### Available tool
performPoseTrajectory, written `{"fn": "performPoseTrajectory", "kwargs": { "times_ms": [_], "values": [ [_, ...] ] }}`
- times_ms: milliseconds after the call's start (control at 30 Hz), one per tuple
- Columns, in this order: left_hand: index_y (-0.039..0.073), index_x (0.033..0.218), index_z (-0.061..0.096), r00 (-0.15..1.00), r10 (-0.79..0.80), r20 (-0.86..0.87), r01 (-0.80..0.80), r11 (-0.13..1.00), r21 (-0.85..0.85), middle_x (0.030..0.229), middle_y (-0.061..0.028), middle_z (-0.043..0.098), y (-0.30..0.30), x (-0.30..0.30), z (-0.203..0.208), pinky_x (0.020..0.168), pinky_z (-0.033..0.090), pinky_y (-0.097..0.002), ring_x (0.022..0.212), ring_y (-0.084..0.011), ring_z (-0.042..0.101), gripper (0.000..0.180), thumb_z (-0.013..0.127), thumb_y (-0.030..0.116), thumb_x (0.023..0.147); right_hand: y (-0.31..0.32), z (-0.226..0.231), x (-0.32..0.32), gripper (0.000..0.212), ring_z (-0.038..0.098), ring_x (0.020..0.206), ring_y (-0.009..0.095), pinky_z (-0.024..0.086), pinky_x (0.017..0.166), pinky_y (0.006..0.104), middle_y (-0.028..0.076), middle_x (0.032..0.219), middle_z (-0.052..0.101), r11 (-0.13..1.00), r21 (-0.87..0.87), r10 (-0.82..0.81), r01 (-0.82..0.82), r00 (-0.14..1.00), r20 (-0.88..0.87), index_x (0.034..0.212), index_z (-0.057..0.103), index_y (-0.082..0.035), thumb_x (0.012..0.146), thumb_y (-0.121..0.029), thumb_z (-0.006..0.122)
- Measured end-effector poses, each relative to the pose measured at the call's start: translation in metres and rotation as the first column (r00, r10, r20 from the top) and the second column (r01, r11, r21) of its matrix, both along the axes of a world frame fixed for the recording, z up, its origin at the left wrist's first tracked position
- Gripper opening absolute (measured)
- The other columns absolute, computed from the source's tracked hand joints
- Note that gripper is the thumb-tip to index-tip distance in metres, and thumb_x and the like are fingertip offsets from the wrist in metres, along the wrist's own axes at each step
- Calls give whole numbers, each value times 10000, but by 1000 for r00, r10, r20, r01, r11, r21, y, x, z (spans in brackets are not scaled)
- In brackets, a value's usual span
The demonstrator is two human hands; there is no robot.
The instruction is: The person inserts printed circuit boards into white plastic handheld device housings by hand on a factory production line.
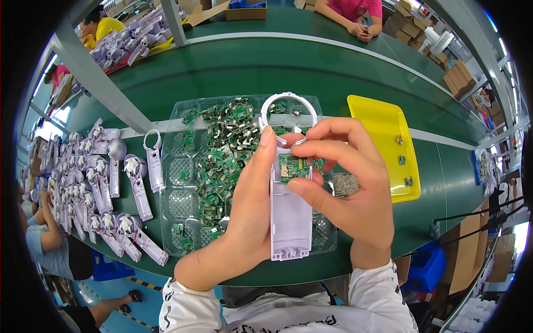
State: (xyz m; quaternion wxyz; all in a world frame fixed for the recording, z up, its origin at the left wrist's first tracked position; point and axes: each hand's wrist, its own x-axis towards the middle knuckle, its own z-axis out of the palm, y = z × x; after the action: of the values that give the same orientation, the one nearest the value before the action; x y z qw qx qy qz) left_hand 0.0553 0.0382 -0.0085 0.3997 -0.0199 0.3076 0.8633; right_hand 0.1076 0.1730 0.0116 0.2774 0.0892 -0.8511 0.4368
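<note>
My left hand (250,200) grips a pale lilac plastic housing (291,222), with a ring at its far end and a long open handle toward me. The thumb lies along the left edge; the other fingers are mostly hidden behind the part. Between the thumb and fingers of my right hand (350,172) is a small green circuit board (293,168), over the upper part of the handle. Whether the board touches the housing floor I cannot tell. Beneath both hands lies a clear plastic tray (180,208) with a heap of similar green boards (227,133).
Many lilac fan-like assemblies (91,177) crowd the table at left, beside a lone ringed housing (154,161). A yellow tray (408,150) with a few small parts and a pile of tiny metal pieces (345,185) are at right. Another person (355,16) leans on the far table.
</note>
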Motion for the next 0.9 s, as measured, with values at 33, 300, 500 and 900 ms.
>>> {"fn": "performPoseTrajectory", "kwargs": {
  "times_ms": [33,300,500,900],
  "values": [
    [70,1152,534,1000,-2,0,2,1000,0,965,-65,577,0,0,0,652,512,-258,789,-125,601,500,496,525,949,-1,0,0,329,592,870,196,487,717,287,74,1051,584,1000,0,-2,2,1000,0,1009,692,-56,696,-92,791],
    [63,1155,530,1000,-14,-1,14,1000,5,960,-65,585,-1,0,0,668,519,-269,799,-131,603,498,496,517,952,-4,1,1,301,575,682,122,478,623,253,53,1031,587,995,75,-70,72,997,-33,977,696,-58,689,-72,783],
    [61,1160,520,1000,8,-27,-8,1000,5,944,-75,591,1,1,-3,669,525,-280,799,-138,604,494,497,509,954,-4,1,4,297,584,717,116,468,585,243,35,1021,585,987,137,-84,87,996,-26,972,700,-67,688,-78,787],
    [61,1166,503,999,33,-19,-33,999,-8,930,-82,568,5,5,-1,653,516,-280,794,-147,587,474,479,490,967,-3,3,7,298,587,722,128,475,613,264,17,995,576,982,150,-119,114,992,26,975,703,-91,691,-115,791]
  ]
}}
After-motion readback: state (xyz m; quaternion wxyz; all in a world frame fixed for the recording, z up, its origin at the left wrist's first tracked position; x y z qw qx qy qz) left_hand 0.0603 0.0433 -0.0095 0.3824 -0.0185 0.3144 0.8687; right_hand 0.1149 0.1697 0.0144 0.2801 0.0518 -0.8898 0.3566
